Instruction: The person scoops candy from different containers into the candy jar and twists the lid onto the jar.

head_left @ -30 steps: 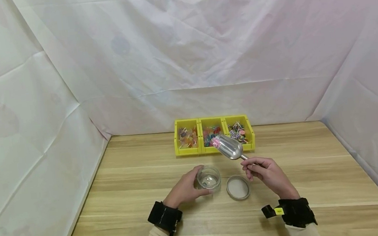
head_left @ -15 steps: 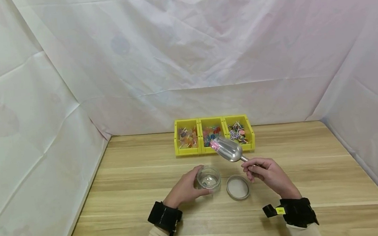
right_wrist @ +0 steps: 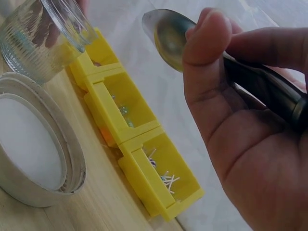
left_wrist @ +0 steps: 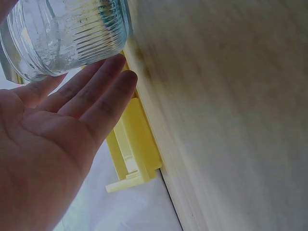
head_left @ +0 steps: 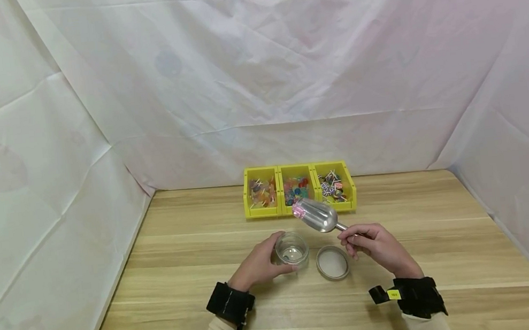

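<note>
In the head view my left hand (head_left: 261, 262) holds the clear glass jar (head_left: 293, 252) on the table, thumb at its near side and fingers behind. The jar stands upright with its mouth uncovered, and ribbed glass (left_wrist: 98, 36) shows above the fingers in the left wrist view. My right hand (head_left: 373, 245) grips the handle of a metal scoop (head_left: 320, 217), thumb on top in the right wrist view. A pink-wrapped candy (head_left: 299, 210) lies at the scoop's lip, raised between the jar and the bins. The round lid (head_left: 332, 262) rests on the table, right of the jar.
Three joined yellow bins (head_left: 263, 213) stand at the back of the wooden table (head_left: 200, 290). The left and right bins hold lollipops (head_left: 334, 185); the middle one holds colourful round candies (head_left: 296, 188). White cloth (head_left: 255, 80) hangs behind and at both sides.
The scoop with the pink candy has come a little nearer and to the left, away from the bins. My left hand and the jar have stayed in place.
</note>
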A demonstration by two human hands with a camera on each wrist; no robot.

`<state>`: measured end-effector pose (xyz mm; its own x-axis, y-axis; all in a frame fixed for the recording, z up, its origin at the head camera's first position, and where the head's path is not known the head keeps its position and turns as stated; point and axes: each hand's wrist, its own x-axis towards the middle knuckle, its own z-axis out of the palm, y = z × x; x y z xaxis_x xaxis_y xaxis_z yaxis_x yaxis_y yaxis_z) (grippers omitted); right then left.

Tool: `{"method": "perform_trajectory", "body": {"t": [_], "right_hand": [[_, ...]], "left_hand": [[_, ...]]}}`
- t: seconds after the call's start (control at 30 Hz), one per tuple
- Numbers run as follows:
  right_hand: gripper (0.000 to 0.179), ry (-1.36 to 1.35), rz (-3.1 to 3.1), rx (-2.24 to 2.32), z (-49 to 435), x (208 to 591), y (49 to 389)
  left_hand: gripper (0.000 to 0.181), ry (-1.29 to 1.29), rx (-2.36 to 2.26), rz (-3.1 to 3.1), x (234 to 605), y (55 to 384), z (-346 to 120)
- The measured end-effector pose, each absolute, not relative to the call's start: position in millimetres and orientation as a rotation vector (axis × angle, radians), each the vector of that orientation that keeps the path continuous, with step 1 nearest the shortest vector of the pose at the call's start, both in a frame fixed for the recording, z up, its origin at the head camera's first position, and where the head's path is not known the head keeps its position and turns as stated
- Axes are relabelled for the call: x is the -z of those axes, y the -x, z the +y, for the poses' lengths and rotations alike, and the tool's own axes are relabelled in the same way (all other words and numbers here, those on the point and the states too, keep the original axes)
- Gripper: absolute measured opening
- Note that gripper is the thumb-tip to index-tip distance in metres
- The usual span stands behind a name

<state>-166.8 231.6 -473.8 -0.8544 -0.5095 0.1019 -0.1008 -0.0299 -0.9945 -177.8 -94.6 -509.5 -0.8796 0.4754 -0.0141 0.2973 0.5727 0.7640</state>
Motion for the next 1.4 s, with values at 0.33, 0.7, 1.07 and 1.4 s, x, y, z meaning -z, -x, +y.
{"method": "perform_trajectory", "body": {"t": [0.33, 0.7, 1.07, 1.4], "right_hand": [[0.027, 0.707, 1.914, 1.923, 233.9, 472.2, 166.3], [0.025, 0.784, 1.88, 1.908, 234.0, 471.1, 166.7], [0.029, 0.789, 1.884, 1.883, 235.4, 471.6, 167.4], [0.024, 0.804, 1.89, 1.858, 235.5, 472.5, 168.1]], "left_hand": [[0.092, -0.644, -1.177, 2.592, 510.1, 177.8, -94.9], [0.089, -0.642, -1.199, 2.586, 509.4, 178.1, -94.3], [0.087, -0.646, -1.207, 2.584, 510.5, 178.9, -94.5], [0.085, -0.664, -1.218, 2.584, 509.5, 178.6, -94.4]]}}
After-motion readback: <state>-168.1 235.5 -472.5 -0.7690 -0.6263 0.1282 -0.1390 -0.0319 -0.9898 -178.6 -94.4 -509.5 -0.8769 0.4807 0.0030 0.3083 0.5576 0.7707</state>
